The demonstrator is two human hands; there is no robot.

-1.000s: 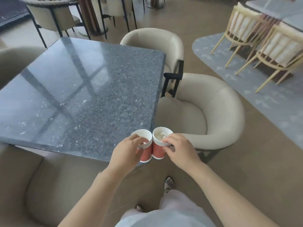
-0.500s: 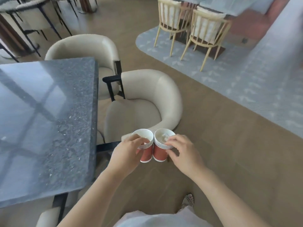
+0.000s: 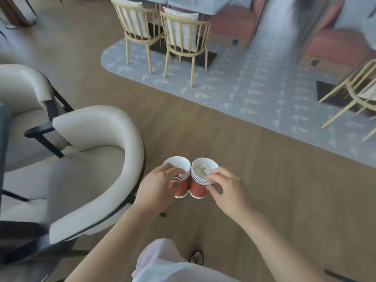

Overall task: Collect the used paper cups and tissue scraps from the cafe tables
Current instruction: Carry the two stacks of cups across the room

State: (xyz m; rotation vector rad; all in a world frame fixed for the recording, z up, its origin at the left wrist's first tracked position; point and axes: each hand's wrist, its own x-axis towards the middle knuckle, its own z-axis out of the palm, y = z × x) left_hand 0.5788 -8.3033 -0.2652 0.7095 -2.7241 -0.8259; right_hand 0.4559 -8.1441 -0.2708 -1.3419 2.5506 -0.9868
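Two stacks of red paper cups with white rims are held side by side, touching, in front of me above the wooden floor. My left hand (image 3: 157, 187) grips the left cup stack (image 3: 181, 188), thumb over its rim. My right hand (image 3: 225, 189) grips the right cup stack (image 3: 198, 190) by its rims. White tissue scraps (image 3: 201, 169) lie crumpled inside the top cup of the right stack. Whether the left stack holds anything is hidden by my fingers.
A cream tub armchair (image 3: 97, 159) stands close on my left, a second one (image 3: 22, 92) behind it. Pale wooden chairs (image 3: 183, 35) sit at a table on a grey patterned rug (image 3: 254, 88) ahead. Another wooden chair (image 3: 354, 94) is at far right. Bare wooden floor lies ahead.
The view has swung right: the dark stone table has slid out of sight to the left and the rug with wooden chairs has come closer. Both hands keep the cup stacks together.
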